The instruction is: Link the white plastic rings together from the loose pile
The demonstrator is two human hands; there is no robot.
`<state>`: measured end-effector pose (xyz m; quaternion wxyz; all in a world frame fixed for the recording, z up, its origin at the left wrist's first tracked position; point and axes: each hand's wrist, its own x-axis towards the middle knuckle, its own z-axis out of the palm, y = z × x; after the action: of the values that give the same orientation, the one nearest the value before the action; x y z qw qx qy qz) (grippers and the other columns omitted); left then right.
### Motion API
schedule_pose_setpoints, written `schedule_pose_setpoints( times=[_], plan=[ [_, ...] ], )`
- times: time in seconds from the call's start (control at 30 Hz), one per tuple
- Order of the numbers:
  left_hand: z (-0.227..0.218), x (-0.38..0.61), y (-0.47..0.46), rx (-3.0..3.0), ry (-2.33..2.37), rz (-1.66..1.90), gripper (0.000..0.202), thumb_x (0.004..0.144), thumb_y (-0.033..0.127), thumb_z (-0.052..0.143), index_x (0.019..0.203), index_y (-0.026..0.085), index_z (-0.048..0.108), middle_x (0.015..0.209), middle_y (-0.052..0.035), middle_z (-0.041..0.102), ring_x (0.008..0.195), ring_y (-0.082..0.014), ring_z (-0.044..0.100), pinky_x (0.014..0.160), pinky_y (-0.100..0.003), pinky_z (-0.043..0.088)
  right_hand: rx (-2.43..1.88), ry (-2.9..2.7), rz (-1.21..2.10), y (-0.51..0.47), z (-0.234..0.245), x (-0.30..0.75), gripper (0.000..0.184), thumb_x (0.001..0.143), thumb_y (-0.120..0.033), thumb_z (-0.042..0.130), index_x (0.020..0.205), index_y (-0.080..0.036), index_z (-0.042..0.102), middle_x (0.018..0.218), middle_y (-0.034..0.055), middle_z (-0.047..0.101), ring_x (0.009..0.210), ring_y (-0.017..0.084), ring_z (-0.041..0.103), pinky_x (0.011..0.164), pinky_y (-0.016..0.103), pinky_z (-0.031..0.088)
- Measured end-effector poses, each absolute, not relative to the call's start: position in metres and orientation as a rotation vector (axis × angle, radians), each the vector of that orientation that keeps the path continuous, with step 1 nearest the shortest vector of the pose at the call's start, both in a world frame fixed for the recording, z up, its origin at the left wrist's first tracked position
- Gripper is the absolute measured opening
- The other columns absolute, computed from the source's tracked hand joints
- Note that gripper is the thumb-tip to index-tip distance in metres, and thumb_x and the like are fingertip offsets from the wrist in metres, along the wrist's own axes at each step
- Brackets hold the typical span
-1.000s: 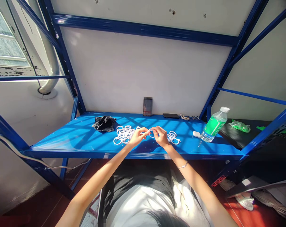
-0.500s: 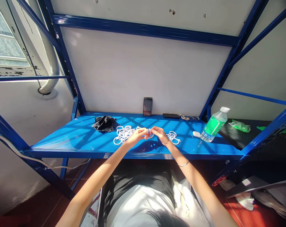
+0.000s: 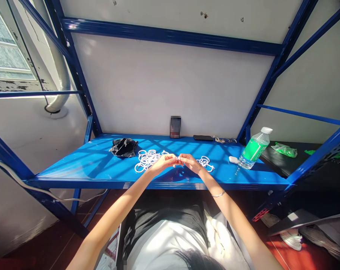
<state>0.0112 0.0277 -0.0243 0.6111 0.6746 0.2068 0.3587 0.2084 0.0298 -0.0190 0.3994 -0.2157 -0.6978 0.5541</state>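
Note:
My left hand [image 3: 163, 162] and my right hand [image 3: 190, 162] meet fingertip to fingertip above the middle of the blue shelf [image 3: 82, 169]. Both pinch a small white plastic ring [image 3: 178, 161] between them; the fingers hide most of it. A heap of loose white rings [image 3: 147, 159] lies just left of my left hand. A smaller cluster of joined white rings [image 3: 205, 163] lies right of my right hand.
A crumpled black bag [image 3: 124, 146] lies at the back left. A dark phone [image 3: 175, 126] leans on the wall, with a flat black device [image 3: 203, 137] and cable beside it. A green-labelled water bottle [image 3: 253, 149] and a small white case [image 3: 233, 159] stand at right.
My hands have drawn closer together and sunk slightly; the fingers now close round the ring, which showed more clearly before.

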Motion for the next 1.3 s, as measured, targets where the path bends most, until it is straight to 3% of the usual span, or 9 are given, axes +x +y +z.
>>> schedule_pose_setpoints(
  times=[0.43,0.63,0.93,1.17,1.3],
  plan=[
    [-0.0235,0.0101,0.0253,1.552,0.468,0.804,0.031,0.085,0.045,0.063,0.084,0.014,0.059,0.088,-0.0068,0.067,0.094,-0.0205,0.064,0.08,-0.03,0.044,-0.539,-1.799,1.524,0.0306,-0.0189,0.2101,0.035,0.077,-0.05,0.07,0.072,-0.017,0.06,0.069,-0.0005,0.055,0.065,0.013,0.05,0.067,0.027,0.042],
    [-0.0227,0.0109,0.0238,1.546,0.441,0.786,0.03,0.084,0.044,0.064,0.084,0.014,0.058,0.088,-0.0056,0.065,0.094,-0.0203,0.063,0.082,-0.032,0.045,-0.6,-1.813,1.551,0.0247,-0.0115,0.2088,0.04,0.073,-0.055,0.071,0.067,-0.019,0.057,0.061,-0.0016,0.052,0.06,0.013,0.047,0.061,0.026,0.039],
    [-0.0169,0.0114,0.0192,1.571,0.479,0.766,0.036,0.082,0.049,0.065,0.081,0.014,0.058,0.086,-0.0055,0.064,0.095,-0.0219,0.063,0.085,-0.033,0.045,-0.561,-1.801,1.568,0.0266,-0.0126,0.2093,0.037,0.073,-0.051,0.073,0.064,-0.018,0.058,0.057,-0.0043,0.047,0.056,0.01,0.042,0.057,0.025,0.035],
    [-0.0152,0.0116,0.0187,1.609,0.435,0.787,0.037,0.081,0.05,0.066,0.078,0.013,0.058,0.076,-0.0025,0.061,0.08,-0.016,0.061,0.084,-0.033,0.045,-0.616,-1.829,1.531,0.0277,-0.0137,0.2101,0.039,0.072,-0.054,0.072,0.063,-0.02,0.055,0.057,-0.0035,0.045,0.055,0.012,0.042,0.056,0.027,0.038],
    [-0.0153,0.0114,0.0184,1.605,0.447,0.775,0.037,0.08,0.05,0.066,0.078,0.014,0.058,0.08,-0.0045,0.062,0.09,-0.0206,0.062,0.085,-0.035,0.044,-0.589,-1.847,1.537,0.0281,-0.0144,0.2105,0.038,0.074,-0.053,0.07,0.064,-0.02,0.055,0.06,-0.0028,0.048,0.055,0.011,0.042,0.057,0.026,0.037]
  ],
)
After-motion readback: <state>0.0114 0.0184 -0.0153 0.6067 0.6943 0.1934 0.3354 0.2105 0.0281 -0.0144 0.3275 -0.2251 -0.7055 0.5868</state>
